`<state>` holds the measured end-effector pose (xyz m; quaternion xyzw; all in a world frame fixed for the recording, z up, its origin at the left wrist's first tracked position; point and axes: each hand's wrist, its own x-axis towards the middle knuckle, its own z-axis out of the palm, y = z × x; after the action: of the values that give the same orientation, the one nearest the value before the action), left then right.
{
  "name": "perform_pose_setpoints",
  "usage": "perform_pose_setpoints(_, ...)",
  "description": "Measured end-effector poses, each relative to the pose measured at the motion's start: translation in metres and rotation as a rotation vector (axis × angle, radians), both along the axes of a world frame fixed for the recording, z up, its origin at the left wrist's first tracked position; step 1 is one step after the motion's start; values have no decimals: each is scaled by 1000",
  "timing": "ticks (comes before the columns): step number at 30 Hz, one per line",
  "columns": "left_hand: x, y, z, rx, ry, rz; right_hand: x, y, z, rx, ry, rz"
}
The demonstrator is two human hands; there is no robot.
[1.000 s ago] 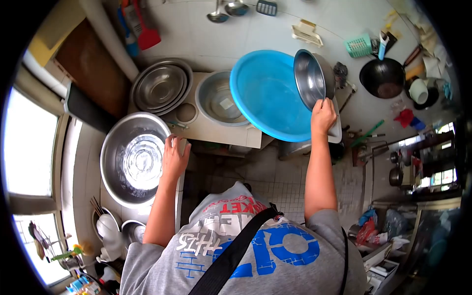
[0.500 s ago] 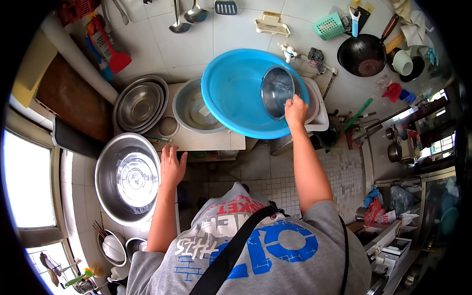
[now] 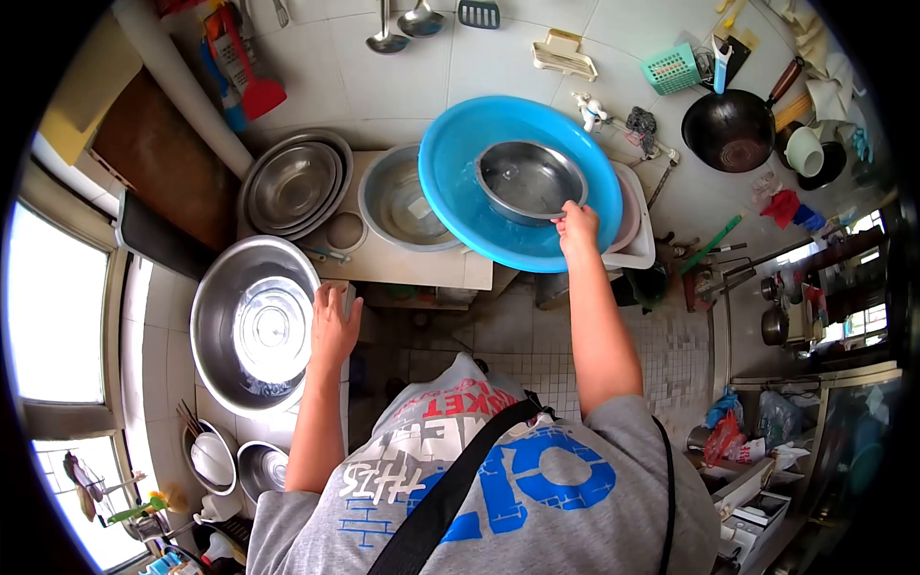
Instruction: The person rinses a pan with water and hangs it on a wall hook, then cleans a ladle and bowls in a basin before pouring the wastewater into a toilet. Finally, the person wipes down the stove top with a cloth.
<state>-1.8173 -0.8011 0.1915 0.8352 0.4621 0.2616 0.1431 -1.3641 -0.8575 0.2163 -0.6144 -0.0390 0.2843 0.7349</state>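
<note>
My right hand [image 3: 577, 228] pinches the near rim of a small metal bowl [image 3: 530, 182]. The bowl sits level inside the large blue basin [image 3: 460, 206], with what looks like some water in it. My left hand [image 3: 333, 321] lies at the right rim of a large metal basin [image 3: 254, 326], fingers apart and holding nothing. A shiny, wet-looking bottom shows in that basin. Between the two basins stand a grey metal basin [image 3: 388, 206] holding cloudy liquid and a stack of metal bowls [image 3: 292, 187].
A dark wok [image 3: 728, 131], a green basket [image 3: 669, 69] and ladles [image 3: 387, 41] hang on the tiled wall. Behind the blue basin is a white tap [image 3: 590, 110]. Lower left are a pot with chopsticks [image 3: 211, 458] and a small metal bowl [image 3: 263, 470]. A counter edge [image 3: 470, 271] runs in front.
The small bowl, first held tilted at the blue basin's right rim, has moved left and down into it and levelled out, my right hand still on its rim. The left hand stays by the metal basin.
</note>
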Motion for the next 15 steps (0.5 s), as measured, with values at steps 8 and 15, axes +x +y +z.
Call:
perform_pose_setpoints(8,-21,-7,-2,-21,23,75,-8,-1,36,60,-107,-43)
perform_pose_setpoints(15,-35,-9,-3,-40,-2,93,-25,-4,74,117,-145,-6)
